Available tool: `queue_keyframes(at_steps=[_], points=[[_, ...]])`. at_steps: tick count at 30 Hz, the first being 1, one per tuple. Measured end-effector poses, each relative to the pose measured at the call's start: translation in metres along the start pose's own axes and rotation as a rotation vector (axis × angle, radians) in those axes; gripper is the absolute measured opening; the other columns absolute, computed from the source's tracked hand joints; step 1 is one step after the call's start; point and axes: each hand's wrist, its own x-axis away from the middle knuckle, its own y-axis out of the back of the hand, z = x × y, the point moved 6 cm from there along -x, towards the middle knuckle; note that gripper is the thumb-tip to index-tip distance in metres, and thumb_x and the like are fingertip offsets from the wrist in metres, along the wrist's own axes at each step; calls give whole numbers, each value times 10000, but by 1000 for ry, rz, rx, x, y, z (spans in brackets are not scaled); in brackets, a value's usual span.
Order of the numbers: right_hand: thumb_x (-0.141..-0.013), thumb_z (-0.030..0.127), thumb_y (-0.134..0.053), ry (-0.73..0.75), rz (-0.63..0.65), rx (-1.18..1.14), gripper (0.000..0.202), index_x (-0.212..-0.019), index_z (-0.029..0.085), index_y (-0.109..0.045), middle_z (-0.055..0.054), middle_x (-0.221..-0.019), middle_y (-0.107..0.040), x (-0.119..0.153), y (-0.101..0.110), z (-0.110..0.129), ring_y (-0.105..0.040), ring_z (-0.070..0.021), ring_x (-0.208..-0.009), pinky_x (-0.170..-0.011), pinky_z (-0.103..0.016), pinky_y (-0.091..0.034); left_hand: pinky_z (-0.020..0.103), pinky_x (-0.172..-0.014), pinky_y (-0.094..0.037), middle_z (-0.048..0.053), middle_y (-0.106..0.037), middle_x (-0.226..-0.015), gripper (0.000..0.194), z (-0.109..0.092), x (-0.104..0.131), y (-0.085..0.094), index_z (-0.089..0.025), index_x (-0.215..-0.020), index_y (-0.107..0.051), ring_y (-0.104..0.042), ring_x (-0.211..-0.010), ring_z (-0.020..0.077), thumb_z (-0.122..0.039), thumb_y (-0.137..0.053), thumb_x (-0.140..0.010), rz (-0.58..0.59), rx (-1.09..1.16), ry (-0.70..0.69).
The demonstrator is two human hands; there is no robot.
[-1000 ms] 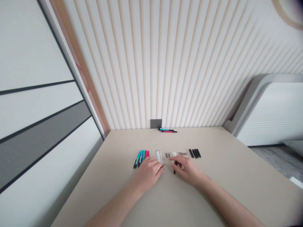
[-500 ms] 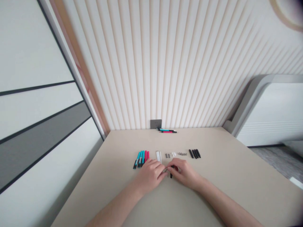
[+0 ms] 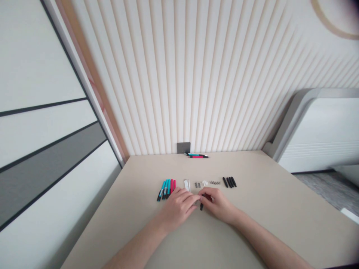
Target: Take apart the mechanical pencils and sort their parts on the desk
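My right hand (image 3: 214,200) is closed around a small black pen part (image 3: 201,206), whose lower end points down between the hands. My left hand (image 3: 179,204) meets the right fingertips, its fingers bent together; what it pinches is too small to make out. Beyond the left hand lie blue pen barrels (image 3: 165,186) and red pen barrels (image 3: 173,184), partly covered by its fingers. White refills (image 3: 187,184), small grey pieces (image 3: 198,185), white pieces (image 3: 205,183), springs (image 3: 215,182) and several black grips (image 3: 229,182) form a row to the right.
Assembled pens (image 3: 198,155) lie at the back edge of the beige table (image 3: 146,168), below a grey wall socket (image 3: 183,147). A ribbed wall rises behind. A white cabinet stands at the left and a bed headboard (image 3: 322,130) at the right.
The left fingers have stretched a little further right over the right fingertips. The black part has stayed between the hands, and the whole view has shifted slightly.
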Motion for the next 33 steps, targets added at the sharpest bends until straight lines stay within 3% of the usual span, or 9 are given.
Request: queue_keyframes(at_steps=[6, 10, 13, 17, 21, 25, 33], points=[[-922, 285, -503, -8, 11, -28, 216, -833, 172, -665, -9, -728, -637, -1, -3, -5, -498, -128, -635, -591, -234, -396, 348, -833, -427, 30, -681, -916, 218, 0, 2, -2, -210, -1126, -564, -606, -873, 198, -174, -575, -911, -8, -11, 2], [-908, 275, -524, -2, 0, -17, 185, -876, 173, -674, -14, -754, -643, -1, -4, -4, -512, -130, -647, -606, -236, -406, 332, -803, -426, 16, -660, -828, 55, 1, 1, -3, -193, -939, -587, -601, -822, 181, -172, -538, -928, -26, -20, -9], [-904, 306, -540, -14, -4, 3, 202, -978, 174, -674, -6, -722, -621, -2, -3, -5, -518, -131, -632, -601, -235, -410, 333, -806, -421, 14, -649, -801, 119, 4, 0, -3, -192, -845, -580, -592, -808, 175, -168, -509, -938, -48, -30, 12], [-913, 340, -524, 5, 9, 106, 245, -1043, 190, -669, -6, -710, -613, -3, 2, -8, -530, -140, -626, -610, -244, -418, 341, -821, -415, 19, -666, -825, 101, 14, 2, -2, -197, -871, -591, -597, -823, 180, -165, -517, -931, -95, -29, 86], [-925, 374, -498, 14, -63, 242, 266, -1066, 210, -654, -29, -792, -650, -3, 23, -12, -554, -150, -652, -655, -264, -433, 349, -815, -403, 17, -673, -807, 127, 29, -5, -2, -204, -877, -608, -605, -814, 186, -174, -503, -942, -86, -122, 177], [-928, 415, -475, -21, -192, 362, 248, -1037, 236, -608, 0, -731, -628, -2, 57, -20, -561, -156, -645, -641, -263, -416, 340, -744, -385, 25, -678, -797, 145, 37, -25, -11, -195, -850, -623, -602, -809, 199, -158, -513, -936, 67, -264, 156], [-932, 426, -441, -252, -459, 580, 220, -976, 244, -557, 4, -718, -653, 9, 123, -50, -607, -168, -656, -602, -252, -381, 340, -719, -344, 32, -679, -815, 156, 37, -46, -29, -191, -807, -630, -584, -823, 205, -161, -534, -927, 224, -342, 146]])
